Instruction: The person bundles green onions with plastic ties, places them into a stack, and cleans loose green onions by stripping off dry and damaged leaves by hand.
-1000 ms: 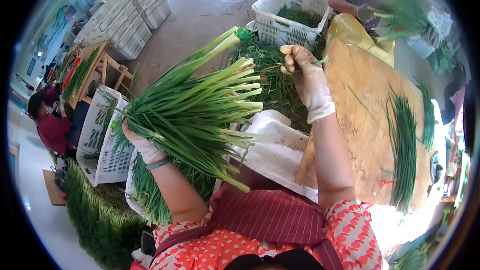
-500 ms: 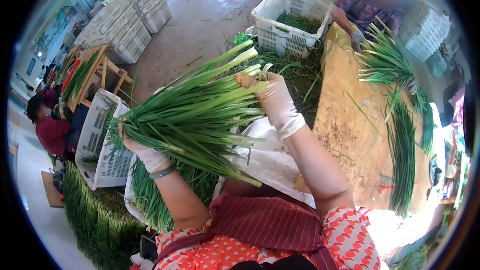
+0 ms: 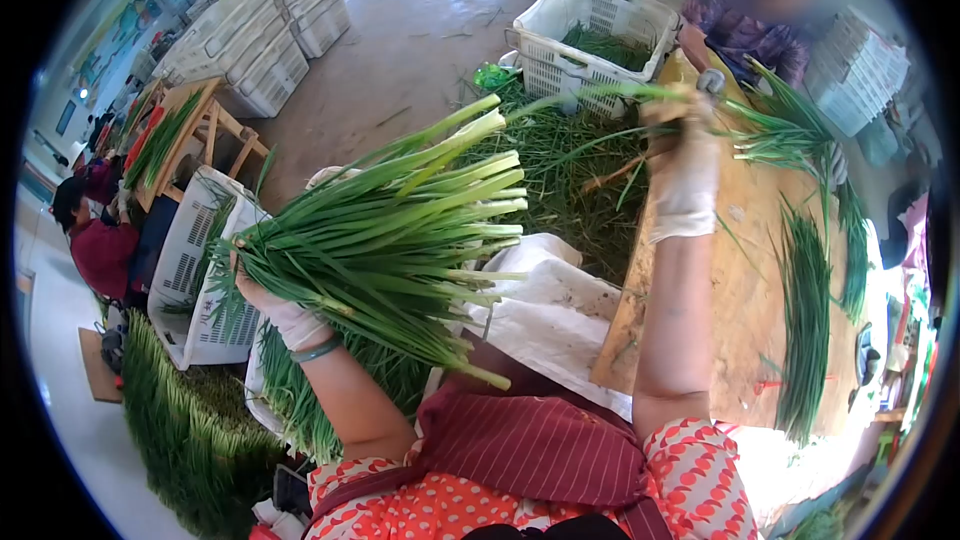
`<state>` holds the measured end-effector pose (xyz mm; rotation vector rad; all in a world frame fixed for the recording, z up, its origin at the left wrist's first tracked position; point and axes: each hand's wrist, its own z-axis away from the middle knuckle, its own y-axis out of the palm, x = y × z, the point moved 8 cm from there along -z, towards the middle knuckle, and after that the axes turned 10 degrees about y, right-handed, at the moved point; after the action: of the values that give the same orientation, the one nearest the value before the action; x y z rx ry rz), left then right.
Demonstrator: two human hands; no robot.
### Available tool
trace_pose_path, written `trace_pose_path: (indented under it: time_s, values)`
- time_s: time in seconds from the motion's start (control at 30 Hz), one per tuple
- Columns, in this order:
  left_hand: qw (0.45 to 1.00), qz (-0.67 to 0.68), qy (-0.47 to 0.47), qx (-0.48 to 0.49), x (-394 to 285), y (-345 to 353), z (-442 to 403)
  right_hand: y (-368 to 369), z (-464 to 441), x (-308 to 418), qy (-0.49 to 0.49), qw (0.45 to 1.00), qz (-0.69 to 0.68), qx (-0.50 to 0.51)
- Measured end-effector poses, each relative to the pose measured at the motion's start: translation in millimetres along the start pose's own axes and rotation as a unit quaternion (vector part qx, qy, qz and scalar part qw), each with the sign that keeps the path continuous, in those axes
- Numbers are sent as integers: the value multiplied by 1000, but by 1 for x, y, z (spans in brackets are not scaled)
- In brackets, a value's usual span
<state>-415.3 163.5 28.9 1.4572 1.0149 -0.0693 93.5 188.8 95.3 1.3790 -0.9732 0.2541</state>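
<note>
My gloved left hand (image 3: 285, 310) is wrapped round the leafy end of a big bunch of garlic chives (image 3: 390, 240). Their pale cut stems fan out toward the right. My gloved right hand (image 3: 682, 155), smeared by motion, is apart from the bunch, over the left edge of the wooden table (image 3: 665, 300). Its fingers are closed on a few loose chive leaves (image 3: 610, 90) that trail out to the left.
Chive trimmings (image 3: 560, 180) cover the floor ahead, near a white crate (image 3: 590, 75). A co-worker (image 3: 750, 20) handles chives across the table. More chives lie on the table (image 3: 803, 330) and in piles (image 3: 190, 430) at lower left. Stacked crates (image 3: 245, 50) stand behind.
My right hand has left the stems of the bunch and moved right, to the table edge, with loose leaves trailing from it. The left hand keeps its hold on the bunch.
</note>
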Motion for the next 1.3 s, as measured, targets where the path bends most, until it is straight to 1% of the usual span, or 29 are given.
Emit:
trace_pose_path:
  time_s: [0.03,0.07,0.1,0.13,0.17,0.23,0.27,0.3,0.37,0.4,0.43,0.5,0.53,0.6,0.63,0.7,0.77,0.83,0.9,0.93,0.97,1.03,1.07,1.1,1.17,1.2,1.23,1.3]
  values:
    - [1000,-6,-1,-10,0,-5,-1,-7,-12,14,-35,994,-72,73]
    - [1000,-7,-1,-12,1,-9,-2,-8,-19,13,-45,993,109,12]
    - [999,-42,25,7,-2,-11,-2,-9,-27,13,-52,955,287,-49]
    - [995,-76,50,28,-5,-11,-2,-26,-55,-15,-84,873,481,8]
    - [996,-73,52,28,-6,-9,-4,-38,-48,-42,-22,769,639,17]
    - [999,49,-19,8,2,-2,-3,11,-16,-44,-78,710,692,103]
    - [1000,6,-1,5,-1,8,4,28,-4,-55,19,796,578,178]
    - [1000,6,1,3,0,9,5,49,11,-65,117,855,443,244]
    - [999,-21,39,21,-4,13,5,98,49,-61,196,864,337,317]
    - [999,-23,37,21,-3,15,6,110,55,-69,175,862,323,349]
    - [998,-33,41,18,-3,17,6,121,60,-76,193,866,276,370]
    - [998,-50,40,12,-2,14,5,116,51,-91,248,891,241,295]
    - [999,-25,31,22,1,10,1,117,55,-92,253,890,240,294]
    - [999,18,9,30,5,0,-5,103,51,-91,287,915,236,159]
    - [999,17,9,28,4,2,-4,99,50,-92,289,914,237,160]
    - [999,10,-37,-22,6,8,3,85,36,-63,122,937,297,136]
    - [999,-8,-26,-31,3,7,5,65,33,-56,134,932,320,99]
    - [999,44,-12,22,3,2,-2,75,45,-56,95,909,356,193]
    - [999,38,-14,-7,9,13,3,91,66,-64,42,860,412,298]
    - [1000,15,1,-22,10,23,10,102,75,-70,21,845,417,335]
    - [999,-11,17,-38,7,24,12,104,79,-84,95,822,453,332]
    - [996,86,11,-26,14,2,-4,94,70,-98,189,892,331,243]
    - [995,102,3,-11,14,9,-3,94,69,-96,185,910,302,214]
    - [995,99,6,-14,14,10,-2,90,69,-87,150,916,341,146]
    - [994,107,10,-5,15,13,-4,62,54,-88,133,935,312,106]
    - [994,104,4,-20,17,9,-8,46,55,-84,135,938,312,61]
    - [994,104,3,-21,17,11,-7,37,56,-84,153,918,360,70]
    - [997,67,-12,-40,18,18,-3,31,69,-99,222,852,445,163]
